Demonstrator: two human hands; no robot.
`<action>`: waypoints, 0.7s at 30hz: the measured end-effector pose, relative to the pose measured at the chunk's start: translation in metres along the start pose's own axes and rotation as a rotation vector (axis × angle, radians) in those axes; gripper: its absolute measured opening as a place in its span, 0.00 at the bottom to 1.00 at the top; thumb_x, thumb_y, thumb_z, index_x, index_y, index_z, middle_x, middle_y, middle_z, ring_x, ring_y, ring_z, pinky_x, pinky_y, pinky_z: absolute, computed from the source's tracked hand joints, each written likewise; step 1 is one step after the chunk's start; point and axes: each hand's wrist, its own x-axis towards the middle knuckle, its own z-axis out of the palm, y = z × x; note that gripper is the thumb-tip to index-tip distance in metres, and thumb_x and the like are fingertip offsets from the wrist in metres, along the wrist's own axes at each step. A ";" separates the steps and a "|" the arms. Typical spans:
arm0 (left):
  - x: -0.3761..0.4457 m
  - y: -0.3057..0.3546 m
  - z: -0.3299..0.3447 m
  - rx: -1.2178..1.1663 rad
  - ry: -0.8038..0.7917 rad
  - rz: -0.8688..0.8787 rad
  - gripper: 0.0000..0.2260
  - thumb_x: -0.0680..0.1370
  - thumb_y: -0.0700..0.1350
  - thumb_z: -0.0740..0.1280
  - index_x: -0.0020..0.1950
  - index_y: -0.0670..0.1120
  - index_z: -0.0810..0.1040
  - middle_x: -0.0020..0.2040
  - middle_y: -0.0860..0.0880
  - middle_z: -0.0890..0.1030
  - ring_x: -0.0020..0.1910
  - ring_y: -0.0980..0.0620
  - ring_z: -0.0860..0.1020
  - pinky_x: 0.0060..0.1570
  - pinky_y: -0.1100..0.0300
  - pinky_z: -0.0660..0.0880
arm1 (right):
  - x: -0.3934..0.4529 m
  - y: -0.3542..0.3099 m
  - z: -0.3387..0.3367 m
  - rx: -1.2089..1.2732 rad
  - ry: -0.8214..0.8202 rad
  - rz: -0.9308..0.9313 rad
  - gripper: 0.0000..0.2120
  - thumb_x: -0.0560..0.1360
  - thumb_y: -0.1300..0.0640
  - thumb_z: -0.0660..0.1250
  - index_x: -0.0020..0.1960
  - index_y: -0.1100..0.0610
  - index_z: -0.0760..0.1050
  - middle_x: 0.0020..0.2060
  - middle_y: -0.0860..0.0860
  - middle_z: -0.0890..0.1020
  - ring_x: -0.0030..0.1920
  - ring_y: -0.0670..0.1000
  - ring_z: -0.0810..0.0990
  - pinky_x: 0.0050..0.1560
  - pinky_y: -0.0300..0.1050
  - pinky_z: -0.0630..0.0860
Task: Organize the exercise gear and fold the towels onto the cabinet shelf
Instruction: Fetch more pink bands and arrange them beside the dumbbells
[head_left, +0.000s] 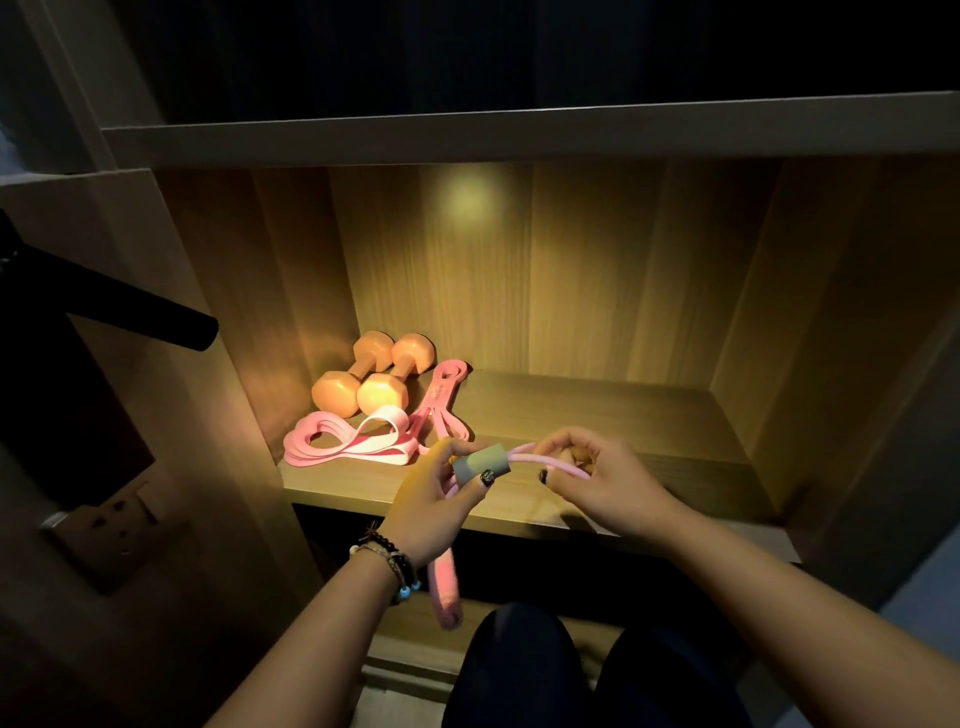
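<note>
Pink tube (550, 461), lower loop blurred, gripped at grey sleeve (480, 464) by left hand (436, 501), pinched by right hand (597, 480) fingers. Two dumbbells (371, 374), two bands (353, 439) on shelf (597, 410).

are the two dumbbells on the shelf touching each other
Touching. The head view shows the two dumbbells lying side by side at the shelf's back left, their near heads pressed together with no gap visible between them.
</note>
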 end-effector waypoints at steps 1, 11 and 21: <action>-0.001 0.000 0.000 0.008 -0.023 0.019 0.14 0.76 0.34 0.67 0.51 0.52 0.73 0.54 0.53 0.79 0.52 0.58 0.78 0.60 0.59 0.74 | -0.001 0.000 -0.001 -0.041 -0.054 0.008 0.16 0.74 0.61 0.68 0.60 0.50 0.75 0.41 0.52 0.78 0.33 0.50 0.77 0.36 0.45 0.75; 0.005 0.003 -0.003 0.092 0.017 0.095 0.11 0.76 0.36 0.68 0.53 0.50 0.74 0.54 0.53 0.78 0.55 0.54 0.76 0.53 0.64 0.70 | 0.005 -0.011 -0.004 -0.366 -0.007 -0.046 0.06 0.78 0.55 0.65 0.52 0.48 0.80 0.37 0.46 0.82 0.36 0.47 0.80 0.38 0.45 0.79; 0.009 0.009 0.006 -0.288 0.109 0.044 0.13 0.77 0.33 0.64 0.59 0.46 0.75 0.56 0.46 0.80 0.56 0.50 0.79 0.57 0.51 0.75 | -0.001 -0.007 -0.002 -0.341 -0.006 -0.018 0.23 0.75 0.53 0.69 0.69 0.51 0.71 0.45 0.45 0.82 0.44 0.45 0.81 0.46 0.40 0.79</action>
